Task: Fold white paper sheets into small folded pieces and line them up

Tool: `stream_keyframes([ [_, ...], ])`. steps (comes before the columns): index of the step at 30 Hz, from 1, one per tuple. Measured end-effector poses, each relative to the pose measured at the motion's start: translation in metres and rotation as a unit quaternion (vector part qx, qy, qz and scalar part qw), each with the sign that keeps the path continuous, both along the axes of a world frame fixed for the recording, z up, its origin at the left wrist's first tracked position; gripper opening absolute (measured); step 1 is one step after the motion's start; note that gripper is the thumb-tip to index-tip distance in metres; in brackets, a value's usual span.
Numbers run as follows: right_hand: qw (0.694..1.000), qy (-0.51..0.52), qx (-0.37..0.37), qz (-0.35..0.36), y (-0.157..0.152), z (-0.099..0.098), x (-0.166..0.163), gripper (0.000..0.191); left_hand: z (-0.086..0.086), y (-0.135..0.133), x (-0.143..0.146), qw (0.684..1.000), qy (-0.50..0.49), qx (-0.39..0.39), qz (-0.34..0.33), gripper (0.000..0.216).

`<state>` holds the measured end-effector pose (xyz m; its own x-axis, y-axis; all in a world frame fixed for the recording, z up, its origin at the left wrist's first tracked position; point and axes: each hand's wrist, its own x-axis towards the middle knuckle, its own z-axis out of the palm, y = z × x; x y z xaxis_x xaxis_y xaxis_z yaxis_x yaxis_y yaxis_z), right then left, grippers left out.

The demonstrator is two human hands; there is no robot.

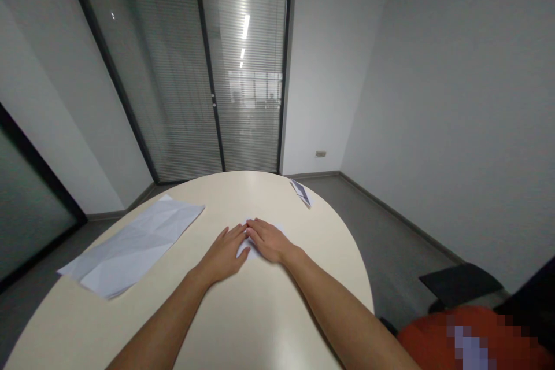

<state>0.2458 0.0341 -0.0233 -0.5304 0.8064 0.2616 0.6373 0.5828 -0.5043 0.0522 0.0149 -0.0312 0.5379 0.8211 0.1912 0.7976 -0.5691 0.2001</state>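
A small folded white paper (260, 241) lies near the middle of the round cream table (260, 312). My left hand (226, 252) rests flat on its left part, fingers stretched out. My right hand (269, 240) lies flat over its right part, fingers pointing left so that the fingertips of both hands meet above the paper. Most of the paper is hidden under my hands.
A stack of creased white sheets (132, 244) lies on the table's left side. A small folded paper piece (301, 192) sits at the far right edge. Glass doors with blinds (203, 69) stand behind. A dark chair (462, 283) and an orange garment (437, 338) are at lower right.
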Motion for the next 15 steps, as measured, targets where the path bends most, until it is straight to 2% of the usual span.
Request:
stream_keyframes([
  [10, 0.998, -0.039, 0.03, 0.039, 0.002, -0.0016, 0.001, 0.063, 0.0079, -0.0004, -0.0008, 0.997, -0.046, 0.065, -0.015, 0.038],
  [15, 0.998, -0.028, 0.022, 0.054, 0.0009, 0.0002, 0.0053, 0.062, 0.0088, 0.0057, -0.0034, 0.996, -0.062, 0.069, -0.004, 0.028],
])
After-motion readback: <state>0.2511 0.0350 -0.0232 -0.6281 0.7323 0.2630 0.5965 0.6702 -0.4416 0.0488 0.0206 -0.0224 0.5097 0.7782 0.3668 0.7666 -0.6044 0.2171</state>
